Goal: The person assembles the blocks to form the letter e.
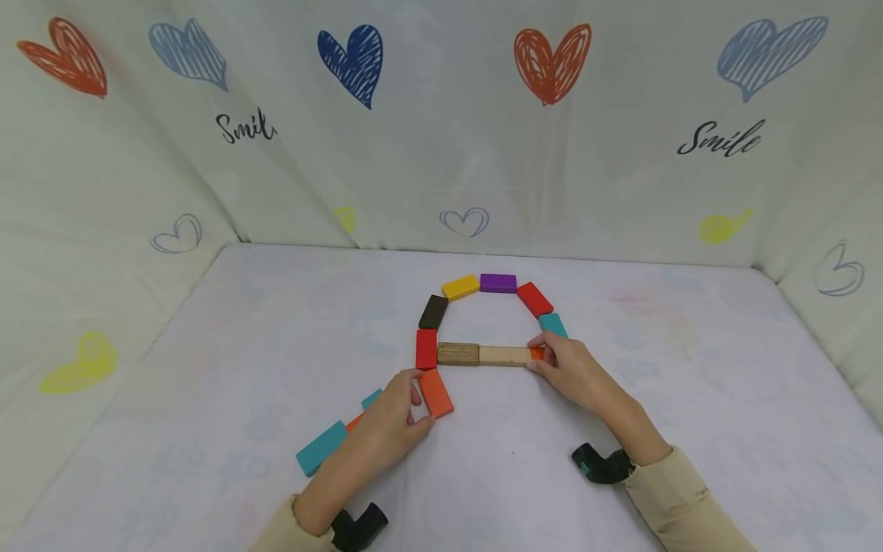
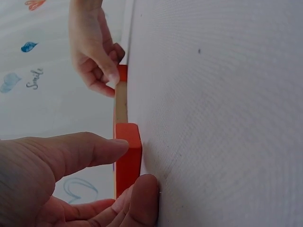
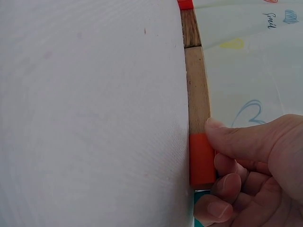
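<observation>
In the head view my left hand (image 1: 388, 422) holds an orange block (image 1: 438, 393), thumb at its near end and fingers at its far end. The block slants just below a red block (image 1: 426, 349). My right hand (image 1: 578, 372) pinches a second orange block (image 3: 202, 161), mostly covered by fingers from above. That block ends a straight row with a pale wooden block (image 1: 503, 356) and a brown wood-grain block (image 1: 458, 353). A teal block (image 1: 553, 325) lies just beyond the right hand. In the left wrist view the thumb presses the orange block's end.
An arch continues through a dark block (image 1: 434, 312), a yellow block (image 1: 461, 287), a purple block (image 1: 498, 283) and a red block (image 1: 534, 300). Loose blocks, including a teal block (image 1: 322, 448), lie by the left forearm. A heart-printed curtain (image 1: 441, 153) stands behind the table (image 1: 655, 322).
</observation>
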A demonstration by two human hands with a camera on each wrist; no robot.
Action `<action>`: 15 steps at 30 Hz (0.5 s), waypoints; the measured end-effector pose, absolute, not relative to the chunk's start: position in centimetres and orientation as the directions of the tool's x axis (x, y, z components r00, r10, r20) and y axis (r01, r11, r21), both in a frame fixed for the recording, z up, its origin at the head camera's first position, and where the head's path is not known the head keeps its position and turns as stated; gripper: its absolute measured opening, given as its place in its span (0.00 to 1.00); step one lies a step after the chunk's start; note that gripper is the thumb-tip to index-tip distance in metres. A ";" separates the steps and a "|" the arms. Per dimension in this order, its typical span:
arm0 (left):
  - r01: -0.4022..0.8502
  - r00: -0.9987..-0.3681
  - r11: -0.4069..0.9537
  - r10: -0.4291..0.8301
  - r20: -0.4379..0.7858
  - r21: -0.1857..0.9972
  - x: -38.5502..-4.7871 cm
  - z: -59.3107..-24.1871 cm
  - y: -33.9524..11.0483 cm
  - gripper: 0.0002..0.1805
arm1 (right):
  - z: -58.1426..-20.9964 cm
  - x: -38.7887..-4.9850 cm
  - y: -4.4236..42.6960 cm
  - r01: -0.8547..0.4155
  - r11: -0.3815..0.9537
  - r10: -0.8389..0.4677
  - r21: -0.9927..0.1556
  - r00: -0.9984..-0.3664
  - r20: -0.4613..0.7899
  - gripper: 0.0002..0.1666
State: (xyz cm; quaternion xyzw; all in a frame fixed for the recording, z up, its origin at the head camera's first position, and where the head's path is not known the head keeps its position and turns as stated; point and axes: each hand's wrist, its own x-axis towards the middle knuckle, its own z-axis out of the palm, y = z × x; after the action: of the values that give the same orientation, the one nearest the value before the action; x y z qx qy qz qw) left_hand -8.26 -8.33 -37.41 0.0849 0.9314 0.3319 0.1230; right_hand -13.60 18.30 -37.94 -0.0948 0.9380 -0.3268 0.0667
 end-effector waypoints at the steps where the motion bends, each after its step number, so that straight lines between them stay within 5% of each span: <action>1: 0.078 -0.955 0.765 0.241 -0.172 0.640 -8.3 -37.4 -8.3 0.35 | -37.9 -13.6 18.3 -0.134 0.769 -0.221 -0.626 -0.973 -0.063 0.19; 15: 0.098 -0.954 0.763 0.254 -0.157 0.639 -8.2 -37.4 -8.4 0.35 | -38.0 -13.6 18.3 -0.145 0.768 -0.230 -0.624 -0.971 -0.058 0.19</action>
State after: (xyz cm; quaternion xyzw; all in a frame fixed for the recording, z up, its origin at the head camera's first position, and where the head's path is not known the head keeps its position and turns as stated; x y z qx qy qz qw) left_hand -8.18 -8.40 -37.39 0.0944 0.9315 0.3310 0.1177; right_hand -13.59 18.34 -37.97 -0.1000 0.9380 -0.3254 0.0656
